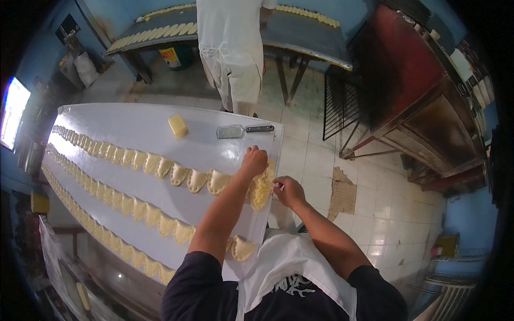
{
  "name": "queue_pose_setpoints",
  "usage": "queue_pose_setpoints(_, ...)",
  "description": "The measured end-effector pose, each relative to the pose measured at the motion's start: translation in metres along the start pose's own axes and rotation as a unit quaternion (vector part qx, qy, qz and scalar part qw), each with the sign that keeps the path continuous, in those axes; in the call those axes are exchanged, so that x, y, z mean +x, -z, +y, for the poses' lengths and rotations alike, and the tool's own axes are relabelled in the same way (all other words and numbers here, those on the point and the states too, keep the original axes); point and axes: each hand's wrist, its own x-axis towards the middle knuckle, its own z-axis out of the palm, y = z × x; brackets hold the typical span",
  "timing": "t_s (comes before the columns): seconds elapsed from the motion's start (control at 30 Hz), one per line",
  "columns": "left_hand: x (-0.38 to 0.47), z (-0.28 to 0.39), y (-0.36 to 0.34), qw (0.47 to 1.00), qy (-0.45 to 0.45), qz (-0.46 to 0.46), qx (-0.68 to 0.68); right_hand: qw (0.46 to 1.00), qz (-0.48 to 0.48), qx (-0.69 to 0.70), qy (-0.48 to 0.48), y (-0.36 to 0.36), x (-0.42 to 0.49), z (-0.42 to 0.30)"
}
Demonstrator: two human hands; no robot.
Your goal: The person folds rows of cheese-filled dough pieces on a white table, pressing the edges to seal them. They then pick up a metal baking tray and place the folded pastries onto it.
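Observation:
An oval piece of dough (261, 192) with grated cheese on it lies near the right edge of the white table (209, 150). Over its upper left end is my left hand (255, 160), fingers bent downward; whether they pinch cheese cannot be told. My right hand (288, 191) is at the dough's right edge, thumb and fingertips close together, their contact with it unclear. A flat metal grater (231, 132) with a black handle and a block of cheese (177, 125) lie farther back. Rows of folded dough turnovers (196, 180) run leftward, and one turnover (242, 248) sits near my apron.
Across the table stands a co-worker in white (231, 52), facing a long dark worktable (305, 40) with dough pieces. To the right are a black metal rack (341, 100) and a large red and brown oven-like cabinet (425, 108). Brown cardboard (343, 192) lies on the tiled floor.

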Motion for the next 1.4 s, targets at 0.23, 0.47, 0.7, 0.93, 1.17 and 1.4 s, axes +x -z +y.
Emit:
queue_pose_setpoints(0.23, -0.074, 0.022, 0.033, 0.977, 0.006, -0.066, -0.2, 0.997, 0.064, 0.044, 0.016, -0.008, -0.002, 0.005)
queue_pose_setpoints(0.47, -0.161, 0.043, 0.026, 0.986, 0.047, 0.016, -0.16, 0.989, -0.008, 0.018, 0.144, -0.028, -0.027, 0.006)
queue_pose_setpoints(0.7, -0.189, 0.039, 0.008, 0.999, 0.003, 0.023, -0.037, 0.981, -0.038, -0.033, 0.186, -0.036, -0.05, -0.003)
queue_pose_setpoints(0.93, -0.216, 0.061, 0.012, 0.996, 0.019, -0.002, 0.086, 0.964, -0.069, -0.152, 0.208, -0.034, -0.069, -0.017)
queue_pose_setpoints(1.17, -0.221, 0.073, 0.021, 0.987, 0.057, 0.001, 0.151, 0.951, -0.135, -0.227, 0.161, -0.03, -0.075, -0.021)
queue_pose_setpoints(1.4, -0.205, 0.066, 0.016, 0.982, 0.101, -0.004, 0.16, 0.965, -0.099, -0.199, 0.14, -0.018, -0.067, -0.012)
